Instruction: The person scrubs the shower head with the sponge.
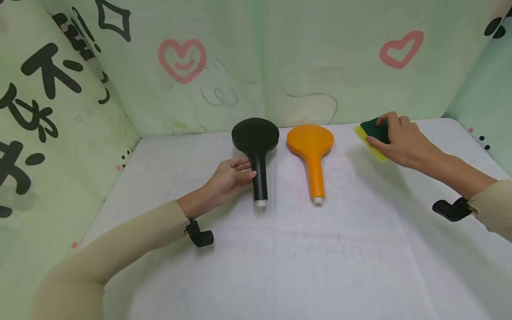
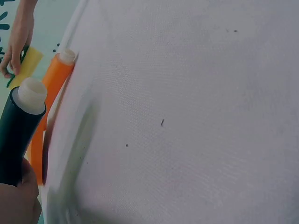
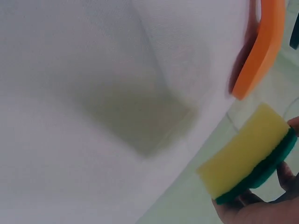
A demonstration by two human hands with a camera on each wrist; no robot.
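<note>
On the worktop (image 1: 280,249), the left hand (image 1: 228,178) is clasping the black shower head (image 1: 256,151)'s handle while the right hand (image 1: 400,138) is pinching the sponge (image 1: 372,133); wiping probably needs both brought together.

Lighting was even, diffuse and fairly bright, apparently from overhead. In the head view, soft shadows lay just beside the black paddle (image 1: 256,151) and the orange paddle (image 1: 311,153), toward 3 o'clock. No glare was noted. The cloth backdrop (image 1: 256,66) bowed toward 9 and 3 o'clock, indicating wide-angle distortion. Both wrist views were soft; the sponge (image 3: 247,156) appeared slightly blurred, with a broad grey shadow at centre.
</note>
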